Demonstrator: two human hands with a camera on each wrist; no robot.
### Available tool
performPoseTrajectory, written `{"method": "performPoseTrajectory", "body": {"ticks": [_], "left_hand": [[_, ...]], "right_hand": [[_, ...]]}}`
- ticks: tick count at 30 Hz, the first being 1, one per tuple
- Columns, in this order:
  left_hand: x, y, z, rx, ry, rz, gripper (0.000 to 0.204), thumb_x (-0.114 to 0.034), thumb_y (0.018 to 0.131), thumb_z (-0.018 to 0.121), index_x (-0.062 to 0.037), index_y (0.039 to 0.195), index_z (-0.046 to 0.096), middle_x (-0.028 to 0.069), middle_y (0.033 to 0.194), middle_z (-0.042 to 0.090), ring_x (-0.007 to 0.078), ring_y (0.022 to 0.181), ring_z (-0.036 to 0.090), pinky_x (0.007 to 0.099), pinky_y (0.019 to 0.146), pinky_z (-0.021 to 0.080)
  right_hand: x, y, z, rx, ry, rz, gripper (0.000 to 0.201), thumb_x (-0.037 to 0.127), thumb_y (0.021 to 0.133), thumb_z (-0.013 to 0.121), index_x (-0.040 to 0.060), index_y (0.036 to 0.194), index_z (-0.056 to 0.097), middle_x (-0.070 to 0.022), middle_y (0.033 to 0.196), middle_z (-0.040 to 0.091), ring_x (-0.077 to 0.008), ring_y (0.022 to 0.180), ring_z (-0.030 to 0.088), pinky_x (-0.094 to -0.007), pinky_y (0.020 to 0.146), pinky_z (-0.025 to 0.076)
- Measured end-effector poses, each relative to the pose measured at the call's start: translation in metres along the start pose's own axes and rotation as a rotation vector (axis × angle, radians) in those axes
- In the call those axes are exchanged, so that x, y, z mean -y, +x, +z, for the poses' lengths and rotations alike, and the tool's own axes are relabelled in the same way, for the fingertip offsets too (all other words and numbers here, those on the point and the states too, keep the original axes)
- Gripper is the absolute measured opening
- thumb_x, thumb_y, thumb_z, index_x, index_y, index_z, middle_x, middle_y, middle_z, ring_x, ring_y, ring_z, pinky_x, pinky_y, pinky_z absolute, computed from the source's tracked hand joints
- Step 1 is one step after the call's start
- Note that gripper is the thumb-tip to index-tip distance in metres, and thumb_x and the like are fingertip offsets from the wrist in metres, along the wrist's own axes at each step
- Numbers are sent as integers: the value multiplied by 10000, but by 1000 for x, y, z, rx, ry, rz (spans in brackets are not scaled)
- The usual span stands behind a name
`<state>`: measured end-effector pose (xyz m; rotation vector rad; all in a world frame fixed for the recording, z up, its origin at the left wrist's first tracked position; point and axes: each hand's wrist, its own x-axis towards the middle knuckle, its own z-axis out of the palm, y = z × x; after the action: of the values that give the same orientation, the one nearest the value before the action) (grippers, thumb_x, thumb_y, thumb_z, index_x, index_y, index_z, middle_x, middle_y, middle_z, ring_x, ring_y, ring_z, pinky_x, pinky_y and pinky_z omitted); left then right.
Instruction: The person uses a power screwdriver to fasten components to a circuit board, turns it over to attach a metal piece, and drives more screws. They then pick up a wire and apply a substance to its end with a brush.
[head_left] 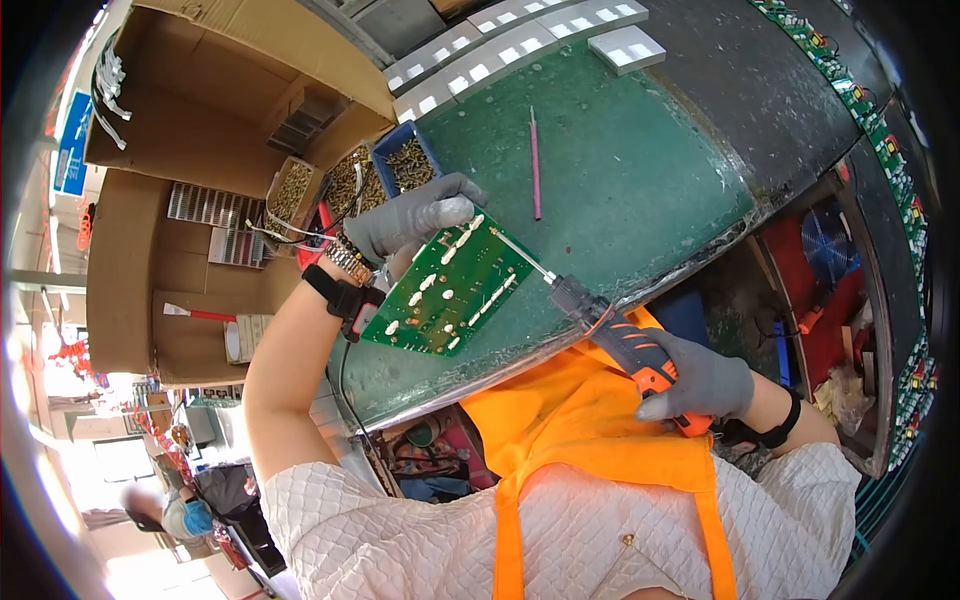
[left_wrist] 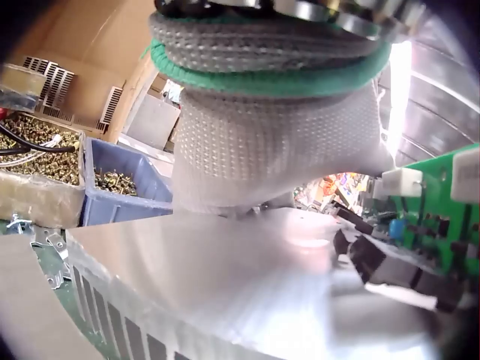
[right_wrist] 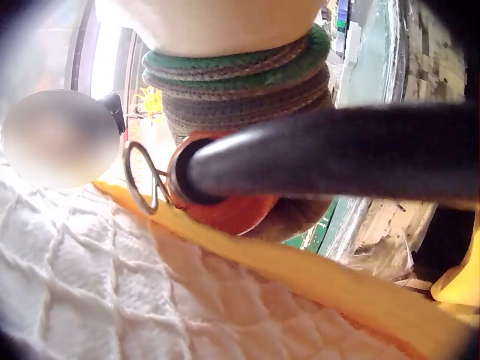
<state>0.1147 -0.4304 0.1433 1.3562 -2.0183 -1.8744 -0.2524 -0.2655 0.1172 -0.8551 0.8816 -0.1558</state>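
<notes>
From the head view: left hand [head_left: 415, 218], gloved, curled round the top edge of a green circuit board [head_left: 450, 290] tilted above the near edge of the green bench [head_left: 620, 190], while right hand [head_left: 705, 385] wraps an orange and black electric screwdriver [head_left: 625, 345] with its bit touching the board's upper right edge; bins of screws [head_left: 405, 165] just behind the left hand, pink pen [head_left: 535, 165] lying further back on the bench. From the left wrist: gloved grip pressed on a ribbed metal block [left_wrist: 225, 292], green board at the right. From the right wrist: screwdriver's orange butt end [right_wrist: 225, 202] with black cord [right_wrist: 337, 161] enclosed in the gloved grip, over an orange apron [right_wrist: 315, 277].
</notes>
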Motion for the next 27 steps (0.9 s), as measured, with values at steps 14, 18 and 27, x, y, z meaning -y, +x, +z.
{"method": "performPoseTrajectory", "body": {"ticks": [14,18,27], "left_hand": [[-2,1,3,-33,52,3,749,-627,824,589,-4,1233,505,94,1137,555,177,1078,526,347,958,418],[5,3,0,-29,52,29,669,-572,860,575,-8,1215,511,94,1130,555,174,1070,528,342,949,421],[8,4,0,-32,30,43,619,-531,878,581,-10,1206,513,90,1127,545,169,1075,523,341,947,424]], "right_hand": [[32,-14,-2,68,76,94,684,140,726,770,38,1304,419,-61,826,572,-150,609,601,-313,555,523],[42,-22,-4,216,430,208,572,107,765,712,51,1268,444,-69,712,576,-178,551,604,-323,523,515],[69,-31,20,85,213,328,405,161,805,715,63,1104,459,-92,658,589,-181,544,600,-321,520,517]]}}
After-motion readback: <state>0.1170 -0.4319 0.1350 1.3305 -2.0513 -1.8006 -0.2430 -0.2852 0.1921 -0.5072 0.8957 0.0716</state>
